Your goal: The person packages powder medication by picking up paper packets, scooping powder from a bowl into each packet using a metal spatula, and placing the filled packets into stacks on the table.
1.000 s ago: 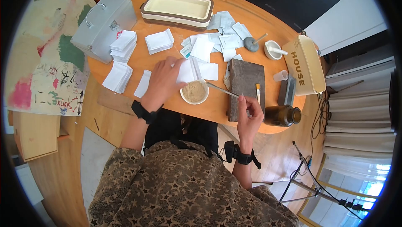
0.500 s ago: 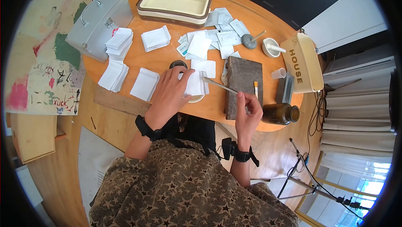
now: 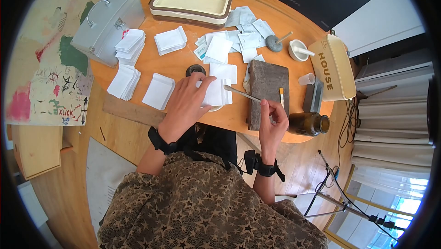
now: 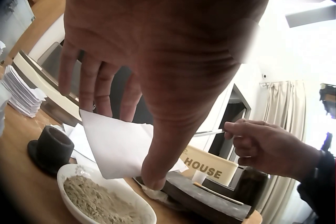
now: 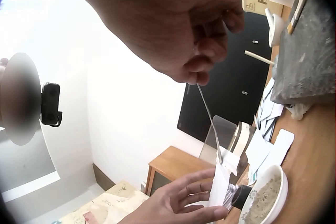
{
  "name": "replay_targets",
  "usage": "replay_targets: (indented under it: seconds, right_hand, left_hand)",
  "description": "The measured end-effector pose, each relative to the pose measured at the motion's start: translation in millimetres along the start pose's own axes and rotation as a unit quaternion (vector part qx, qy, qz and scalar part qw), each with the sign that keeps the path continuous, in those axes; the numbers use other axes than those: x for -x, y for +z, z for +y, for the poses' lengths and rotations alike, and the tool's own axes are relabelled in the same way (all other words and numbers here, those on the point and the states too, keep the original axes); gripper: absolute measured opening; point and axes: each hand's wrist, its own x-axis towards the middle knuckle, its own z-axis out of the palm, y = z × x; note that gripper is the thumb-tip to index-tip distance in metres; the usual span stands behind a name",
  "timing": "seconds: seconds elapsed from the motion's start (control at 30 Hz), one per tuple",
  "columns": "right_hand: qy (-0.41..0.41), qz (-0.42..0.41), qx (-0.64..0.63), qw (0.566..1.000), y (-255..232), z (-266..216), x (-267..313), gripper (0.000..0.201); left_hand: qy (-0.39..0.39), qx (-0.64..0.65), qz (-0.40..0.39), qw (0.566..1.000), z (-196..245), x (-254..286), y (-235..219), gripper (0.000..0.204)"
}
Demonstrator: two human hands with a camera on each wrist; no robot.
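Note:
My left hand (image 3: 183,106) holds a small white paper envelope (image 3: 213,94) between thumb and fingers. Below the envelope stands a white bowl (image 5: 284,195) with greyish-beige powder (image 4: 92,198) in it; from the head view the envelope and hand mostly hide it. Thumb and fingertips of my right hand (image 3: 273,123) pinch one end of a thin metal spatula (image 3: 243,93). Its flat tip meets the flap end of the envelope in the head view. A dark round cup-like piece (image 4: 55,145) sits beside the bowl.
Stacks of white envelopes (image 3: 124,82) lie at the left near a silver case (image 3: 110,24). Behind are loose packets (image 3: 250,41) and a cream tray (image 3: 190,1). To the right stand a dark slab (image 3: 268,93), a brown jar (image 3: 308,124), a mortar (image 3: 298,51) and a HOUSE box (image 3: 335,70).
The left hand and envelope have shifted over the bowl, which now hides beneath them, and the dark cup has come into view. The spatula tip has gone to the envelope's flap end.

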Motion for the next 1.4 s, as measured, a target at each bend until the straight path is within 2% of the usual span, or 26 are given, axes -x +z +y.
replay_targets:
  seconds: [0.17, 0.23, 0.27, 0.33, 0.43, 0.47, 0.53, 0.73, 0.97, 1.03, 1.07, 1.13, 1.2, 1.27, 1.4]
  right_hand:
    - [0.026, -0.010, -0.012, 1.000, 1.3, -4.0, 0.8, 0.016]
    - [-0.026, -0.045, 0.001, 0.999, 2.8, 1.3, 0.2, 0.013]
    - [-0.025, -0.046, 0.001, 0.999, 3.7, 4.7, 0.2, 0.013]
    - [-0.143, -0.054, 0.059, 0.987, 5.1, 10.2, -0.3, 0.010]
    - [-0.188, -0.023, 0.092, 0.978, 3.7, 9.5, -0.6, 0.007]
    - [-0.188, -0.023, 0.092, 0.978, 2.7, 8.3, -0.3, 0.007]
    - [-0.129, 0.009, 0.059, 0.990, 0.1, 5.3, -0.2, 0.008]
    - [-0.036, 0.015, 0.006, 0.999, -4.6, 4.3, -2.6, 0.014]
    - [-0.023, 0.030, -0.014, 0.999, -4.0, 11.7, -2.3, 0.018]
    - [-0.016, 0.025, -0.014, 0.999, -3.2, 14.4, -2.1, 0.018]
    - [-0.016, 0.024, -0.015, 0.999, -2.4, 15.0, -1.9, 0.018]
    - [0.000, 0.012, -0.012, 1.000, 0.0, 15.7, -1.1, 0.018]
    - [0.005, 0.003, -0.014, 1.000, 3.6, 15.0, -0.1, 0.018]
    - [0.010, -0.007, -0.015, 1.000, 5.9, 13.9, 1.2, 0.018]
    - [0.007, -0.031, 0.001, 0.999, 8.1, 12.4, 1.5, 0.018]
  left_hand:
    - [0.013, -0.006, 0.010, 1.000, 2.1, -2.6, 5.1, 0.071]
    - [0.018, 0.006, 0.014, 1.000, 3.1, -4.7, 8.1, 0.070]
    - [0.017, 0.005, 0.014, 1.000, 2.9, -5.0, 9.3, 0.070]
    - [0.026, 0.006, 0.024, 0.999, 2.6, -5.5, 11.1, 0.069]
    - [0.022, 0.006, 0.021, 1.000, 3.1, -5.8, 12.3, 0.070]
    - [0.022, 0.005, 0.020, 1.000, 2.5, -6.0, 12.6, 0.070]
    - [0.007, 0.004, 0.019, 1.000, 0.7, -6.5, 12.8, 0.071]
    - [-0.008, -0.003, 0.021, 1.000, -1.2, -4.5, 10.7, 0.075]
    - [-0.062, -0.043, 0.038, 0.996, -6.3, 10.4, -3.7, 0.074]
    - [-0.126, -0.073, 0.055, 0.988, -15.0, 18.2, -11.5, 0.074]
    - [-0.127, -0.074, 0.055, 0.988, -18.9, 22.5, -16.4, 0.074]
    - [-0.182, -0.094, 0.071, 0.976, -28.3, 33.2, -26.8, 0.075]
    - [-0.173, -0.109, 0.097, 0.974, -42.2, 45.4, -28.2, 0.072]
    - [-0.233, -0.144, 0.097, 0.957, -49.3, 52.8, -29.6, 0.068]
    - [-0.266, -0.143, 0.089, 0.949, -54.2, 57.7, -31.9, 0.058]
